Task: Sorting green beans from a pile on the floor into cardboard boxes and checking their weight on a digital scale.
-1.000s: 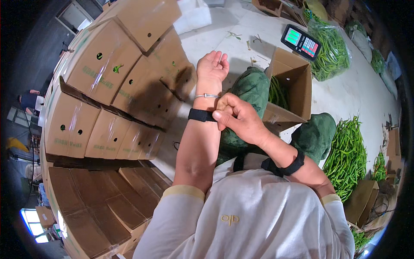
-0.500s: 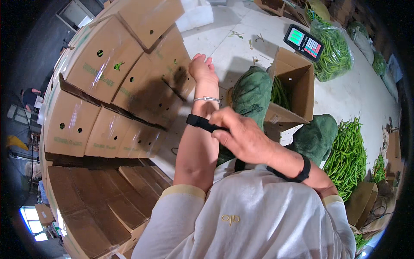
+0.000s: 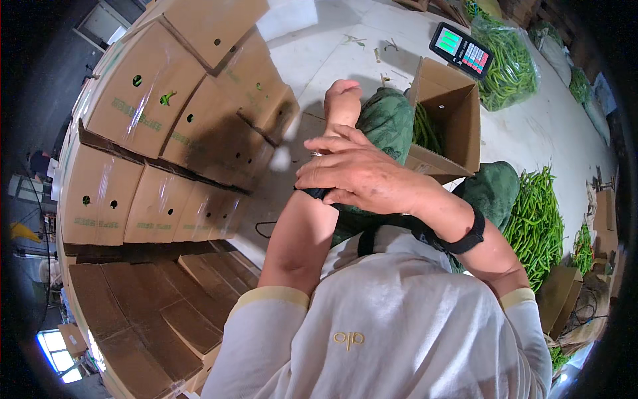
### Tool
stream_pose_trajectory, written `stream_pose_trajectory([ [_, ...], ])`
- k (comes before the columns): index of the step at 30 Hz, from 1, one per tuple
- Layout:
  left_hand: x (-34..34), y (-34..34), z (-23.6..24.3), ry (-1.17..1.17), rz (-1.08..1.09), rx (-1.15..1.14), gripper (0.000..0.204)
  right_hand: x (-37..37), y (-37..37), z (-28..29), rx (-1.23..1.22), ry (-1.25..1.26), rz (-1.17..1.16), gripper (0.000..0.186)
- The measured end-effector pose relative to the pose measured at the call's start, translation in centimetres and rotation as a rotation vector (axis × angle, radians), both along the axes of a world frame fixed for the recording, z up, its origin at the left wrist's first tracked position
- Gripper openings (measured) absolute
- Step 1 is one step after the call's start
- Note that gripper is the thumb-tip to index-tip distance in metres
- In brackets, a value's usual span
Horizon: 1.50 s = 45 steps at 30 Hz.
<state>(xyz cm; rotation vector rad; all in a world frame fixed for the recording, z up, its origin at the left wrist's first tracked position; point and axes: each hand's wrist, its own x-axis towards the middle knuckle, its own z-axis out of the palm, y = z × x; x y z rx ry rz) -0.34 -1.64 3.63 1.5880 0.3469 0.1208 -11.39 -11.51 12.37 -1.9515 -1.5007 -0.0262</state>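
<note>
My left forearm reaches forward, and my left hand (image 3: 342, 101) is loosely curled at its end, with nothing visible in it. A black strap (image 3: 318, 193) circles the left forearm below the wrist. Across that wrist and strap lies my right hand (image 3: 365, 171), its fingers stretched out and apart, covering most of the strap. The right thumb lies near the strap's edge. A silver bracelet (image 3: 316, 154) shows partly between the right fingers. Another black band (image 3: 473, 234) sits on my right forearm.
Stacked cardboard boxes (image 3: 143, 93) stand at my left. An open carton (image 3: 458, 120) with green peppers is ahead, beside a digital scale display (image 3: 461, 49). A clear bag of green peppers (image 3: 505, 66) lies behind it. A pile of green peppers (image 3: 535, 223) is at my right.
My right hand has gone from pinching the strap to lying with spread fingers over the left wrist and strap. My left hand has shifted right.
</note>
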Motion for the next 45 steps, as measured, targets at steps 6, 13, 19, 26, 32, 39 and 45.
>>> stream_pose_trajectory([
  [6, 0.9, 0.1, -2.7, -0.027, -0.039, 0.163, 0.024, 1.2, 1.1, -0.7, -0.024, -0.029, 0.095, 0.022],
  [13, -1.9, -1.5, 0.3, 0.027, -0.223, 0.614, 0.032, 1.9, 1.8, -1.2, -0.087, 0.015, 0.075, 0.012],
  [19, -3.1, -4.4, 1.1, -0.183, -0.218, 1.224, 0.031, 2.6, 4.5, 0.1, 0.002, -0.072, 0.017, 0.012],
  [26, -4.4, -8.0, 2.6, -0.193, -0.304, 1.097, 0.033, 3.5, 7.3, 0.6, 0.327, -0.124, 0.164, 0.008],
  [32, -1.3, -5.4, 2.4, -0.005, -0.417, 0.102, 0.027, 4.3, 5.4, 1.3, 0.436, -0.209, 0.207, 0.009],
  [39, 0.0, -1.3, 3.5, 0.304, -0.311, -0.401, 0.044, 1.9, 0.5, 2.5, 0.227, 0.031, 0.144, 0.01],
  [45, -0.9, -0.3, 3.5, 0.257, -0.305, -0.608, 0.041, 1.1, -1.3, 1.4, 0.198, -0.015, 0.076, 0.017],
])
